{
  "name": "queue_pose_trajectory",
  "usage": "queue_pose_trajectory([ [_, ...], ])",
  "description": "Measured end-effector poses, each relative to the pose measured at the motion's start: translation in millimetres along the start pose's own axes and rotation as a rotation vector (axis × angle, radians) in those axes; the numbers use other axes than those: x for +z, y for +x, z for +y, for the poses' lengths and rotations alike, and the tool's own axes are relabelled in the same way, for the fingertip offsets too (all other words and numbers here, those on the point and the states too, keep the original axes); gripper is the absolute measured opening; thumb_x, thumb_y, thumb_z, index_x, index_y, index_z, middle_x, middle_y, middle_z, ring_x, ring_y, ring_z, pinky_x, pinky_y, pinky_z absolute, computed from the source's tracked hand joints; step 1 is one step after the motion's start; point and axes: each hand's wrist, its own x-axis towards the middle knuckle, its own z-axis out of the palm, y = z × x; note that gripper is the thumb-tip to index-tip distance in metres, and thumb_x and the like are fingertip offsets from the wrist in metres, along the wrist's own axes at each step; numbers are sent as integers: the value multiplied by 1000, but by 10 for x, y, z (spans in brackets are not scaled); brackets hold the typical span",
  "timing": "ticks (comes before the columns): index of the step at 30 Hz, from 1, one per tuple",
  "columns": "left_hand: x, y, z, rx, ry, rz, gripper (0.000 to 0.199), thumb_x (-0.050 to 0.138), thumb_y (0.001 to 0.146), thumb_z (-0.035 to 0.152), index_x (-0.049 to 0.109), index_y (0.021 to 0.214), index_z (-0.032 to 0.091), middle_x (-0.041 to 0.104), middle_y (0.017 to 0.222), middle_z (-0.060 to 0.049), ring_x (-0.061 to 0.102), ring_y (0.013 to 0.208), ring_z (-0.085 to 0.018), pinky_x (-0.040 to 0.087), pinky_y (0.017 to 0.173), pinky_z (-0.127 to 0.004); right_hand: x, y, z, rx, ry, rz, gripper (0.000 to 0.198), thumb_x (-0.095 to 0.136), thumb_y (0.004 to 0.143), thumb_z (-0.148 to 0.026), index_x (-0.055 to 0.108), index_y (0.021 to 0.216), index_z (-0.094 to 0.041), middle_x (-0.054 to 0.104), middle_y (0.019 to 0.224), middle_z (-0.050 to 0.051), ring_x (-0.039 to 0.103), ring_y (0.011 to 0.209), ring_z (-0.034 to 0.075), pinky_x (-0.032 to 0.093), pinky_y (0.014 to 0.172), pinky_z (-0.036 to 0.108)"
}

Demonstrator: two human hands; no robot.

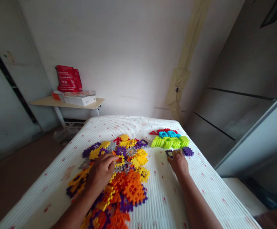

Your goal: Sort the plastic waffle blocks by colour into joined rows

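My left hand (102, 168) is over a mixed pile of interlocking plastic tiles, its fingers closed on the edge of a yellow open-centred tile (120, 160). Orange tiles (131, 187), grey and purple ones lie around and under it. Farther right, my right hand (179, 161) rests low on the table with its fingers closed on a purple open-centred tile (169, 153); the fingertips are partly hidden. Just right of it lies a small purple stack (188, 151). Behind these stand rows of lime-green tiles (168, 142), then blue tiles (171, 134) and red tiles (153, 132).
A white ribbed cover with red specks spreads over the table (162, 190). Against the back wall, a small side table (47, 101) bears a red bag (68, 79) and a white box (81, 100). A grey cabinet (234, 76) stands at the right.
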Motion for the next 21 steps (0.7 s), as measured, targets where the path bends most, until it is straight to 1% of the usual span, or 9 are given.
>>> queue_pose_trajectory([
  [3,-10,-1,5,-12,58,-37,29,43,79,18,67,94,21,69,98,-4,60,95,-20,45,90,-34,-34,-2,-36,-46,60,85,15,52,81,-25,62,84,-15,57,86,9,56,77,19,38,63,26],
  [6,-17,15,0,-34,110,-77,33,42,79,17,65,103,21,67,109,-5,57,103,-21,41,95,-36,-29,-22,-143,-157,158,136,16,48,83,-23,62,83,-17,58,85,7,56,76,18,37,63,25],
  [9,-13,91,15,-56,156,-141,36,41,81,17,63,110,19,65,114,-6,56,108,-20,39,99,-35,16,-66,-291,-304,240,93,17,45,83,-18,62,81,-17,59,84,6,56,75,16,38,65,24],
  [12,11,240,57,-81,207,-209,36,42,84,18,61,114,18,66,115,-7,56,108,-19,36,101,-35,64,-106,-408,-406,245,13,17,44,83,-14,60,76,-18,58,83,5,55,75,15,37,64,23],
  [16,97,451,110,-139,283,-279,34,46,85,21,58,116,18,67,110,-10,56,107,-21,36,98,-38,94,-130,-451,-462,220,-43,17,44,82,-12,57,72,-18,57,81,4,54,75,15,37,66,23],
  [18,154,515,125,-163,313,-311,33,49,85,23,57,117,16,67,108,-11,57,105,-22,38,95,-40,104,-134,-443,-472,213,-40,18,44,83,-12,56,71,-18,57,80,4,53,74,14,37,67,24],
  [21,227,550,142,-182,347,-342,34,50,87,30,55,117,16,65,107,-8,58,102,-22,40,92,-44,123,-137,-434,-461,208,-23,21,43,85,-13,56,69,-18,57,78,4,52,74,14,37,67,24],
])
